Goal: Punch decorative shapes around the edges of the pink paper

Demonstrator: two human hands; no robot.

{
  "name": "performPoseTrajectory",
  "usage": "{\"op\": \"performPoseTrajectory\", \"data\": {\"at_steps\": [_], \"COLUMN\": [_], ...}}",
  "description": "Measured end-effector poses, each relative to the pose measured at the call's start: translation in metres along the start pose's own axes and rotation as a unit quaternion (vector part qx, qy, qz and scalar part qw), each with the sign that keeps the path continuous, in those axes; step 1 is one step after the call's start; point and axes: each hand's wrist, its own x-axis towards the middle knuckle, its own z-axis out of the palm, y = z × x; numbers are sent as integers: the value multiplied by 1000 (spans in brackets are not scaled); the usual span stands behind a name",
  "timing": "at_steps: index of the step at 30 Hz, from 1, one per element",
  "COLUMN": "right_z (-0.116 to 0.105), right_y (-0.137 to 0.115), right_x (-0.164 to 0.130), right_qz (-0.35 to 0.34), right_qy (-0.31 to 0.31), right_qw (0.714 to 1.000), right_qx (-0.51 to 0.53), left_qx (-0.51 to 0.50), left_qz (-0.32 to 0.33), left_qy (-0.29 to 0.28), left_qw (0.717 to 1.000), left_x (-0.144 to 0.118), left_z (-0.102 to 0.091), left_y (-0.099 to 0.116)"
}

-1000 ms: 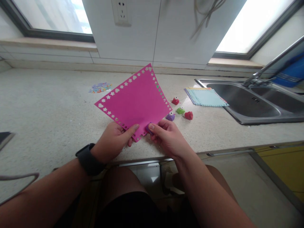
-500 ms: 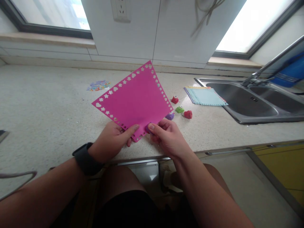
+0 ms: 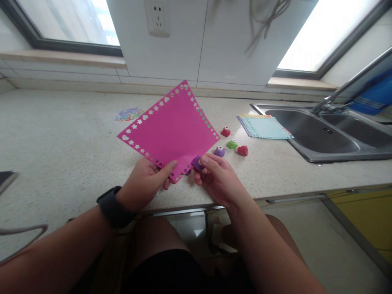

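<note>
My left hand [image 3: 145, 183] pinches the near corner of a pink paper sheet [image 3: 168, 130] whose edges are punched with star and heart holes. The sheet tilts up over the counter [image 3: 61, 134]. My right hand [image 3: 216, 177] grips a small purple punch [image 3: 197, 163] at the sheet's near right edge, just off the paper. A black watch sits on my left wrist.
Three small punches lie right of the sheet: red [image 3: 226, 131], green [image 3: 232, 144], red [image 3: 243, 150]; a purple one [image 3: 219, 151] lies beside them. A stack of coloured sheets [image 3: 265, 125] lies by the steel sink [image 3: 327, 130]. Paper cut-outs [image 3: 128, 114] are scattered at the back left.
My right hand has slid the purple punch to the right, off the sheet's edge. The pink sheet has shifted slightly left and tilted lower.
</note>
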Motion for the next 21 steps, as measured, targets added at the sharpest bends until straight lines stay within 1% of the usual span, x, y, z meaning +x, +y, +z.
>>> {"op": "performPoseTrajectory", "data": {"at_steps": [2, 6, 11, 14, 16, 17, 19, 20, 21], "right_z": [-1, -3, -6, -9, -14, -18, -29, -35, -41], "right_y": [-1, -1, -1, -3, -7, -11, -19, -24, -30], "right_x": [-1, -3, -3, -2, -2, -2, -4, -5, -6], "right_qz": [-6, -24, -20, -22, -36, -50, -82, -106, -121], "right_qy": [4, 37, 71, 101, 120, 127, 138, 144, 166], "right_qw": [1000, 999, 996, 994, 992, 990, 975, 956, 923], "right_qx": [2, 19, 54, 43, 1, -36, -151, -234, -324], "left_qx": [-4, -8, -30, -34, -56, -77, -143, -183, -227], "left_qz": [-4, -5, -2, -2, 0, 2, 8, 10, 10], "left_qy": [6, 14, 22, 28, 29, 28, 28, 31, 38], "left_qw": [1000, 1000, 999, 999, 998, 997, 989, 983, 973], "left_x": [0, 1, 1, 1, 2, 2, 3, 4, 5], "left_z": [0, 1, 0, -1, -1, 0, 1, 2, 3], "left_y": [0, -1, -2, -3, -5, -6, -10, -12, -13]}}
